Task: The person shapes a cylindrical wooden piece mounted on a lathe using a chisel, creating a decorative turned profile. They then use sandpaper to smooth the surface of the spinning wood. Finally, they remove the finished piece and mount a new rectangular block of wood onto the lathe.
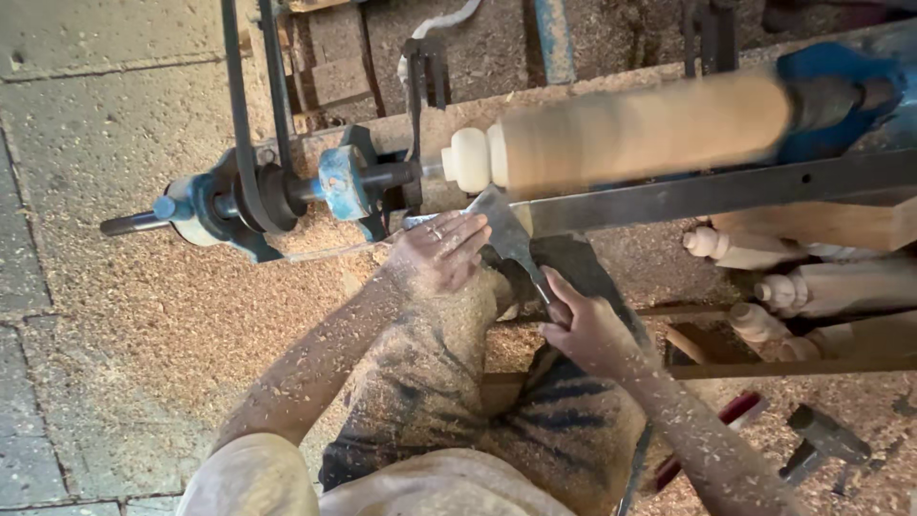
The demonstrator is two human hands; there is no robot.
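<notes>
A pale wooden spindle [630,129] is mounted in a blue lathe, its body blurred and a rounded knob [470,160] turned at its left end. A flat metal chisel [506,234] lies over the steel tool rest [716,191], its edge just under the knob. My left hand [439,250] presses down on the blade near the rest. My right hand [585,330] grips the chisel's handle lower down. Both forearms and my knees are coated in sawdust.
A dark drive belt [244,124] runs over the pulley at the lathe's left end [220,205]. Finished turned legs [812,282] are stacked at the right. A hammer [821,441] and a red-handled tool [735,413] lie in thick sawdust on the stone floor [105,115].
</notes>
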